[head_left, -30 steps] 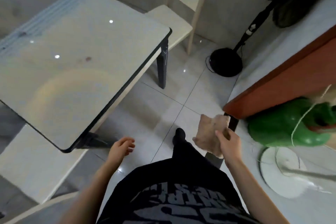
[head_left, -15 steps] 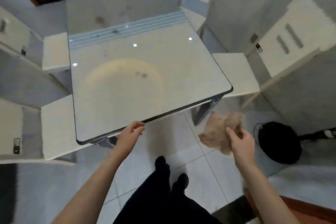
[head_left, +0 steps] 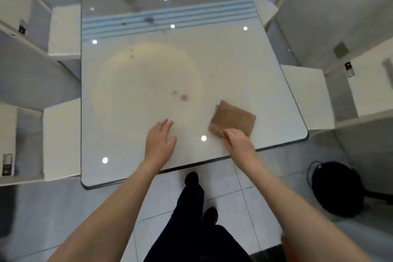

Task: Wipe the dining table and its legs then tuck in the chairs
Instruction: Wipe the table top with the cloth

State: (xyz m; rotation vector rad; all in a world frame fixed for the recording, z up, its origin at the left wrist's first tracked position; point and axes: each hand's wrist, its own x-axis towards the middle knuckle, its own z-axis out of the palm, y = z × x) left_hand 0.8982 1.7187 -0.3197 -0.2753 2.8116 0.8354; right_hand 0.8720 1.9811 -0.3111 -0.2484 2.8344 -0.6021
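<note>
The glossy white dining table (head_left: 131, 144) fills the middle of the view, with a blue striped band across it and several small reddish stains (head_left: 184, 97). A brown cloth (head_left: 233, 117) lies spread flat on the near right part of the top. My right hand (head_left: 238, 142) grips the cloth's near edge. My left hand (head_left: 160, 141) rests flat on the table, fingers apart, left of the cloth. White chairs stand pulled out on both sides: two on the left (head_left: 61, 138) (head_left: 63, 32), two on the right (head_left: 306, 95) (head_left: 261, 4).
A black round fan base (head_left: 338, 189) with a cable sits on the tiled floor at the right. My dark-trousered legs and feet (head_left: 191, 178) stand at the table's near edge. Grey walls close in at the right.
I have stepped up to the table. My right hand has brought the cloth down from the air onto the tabletop, spread flat. My left hand moved from the table edge onto its surface.
</note>
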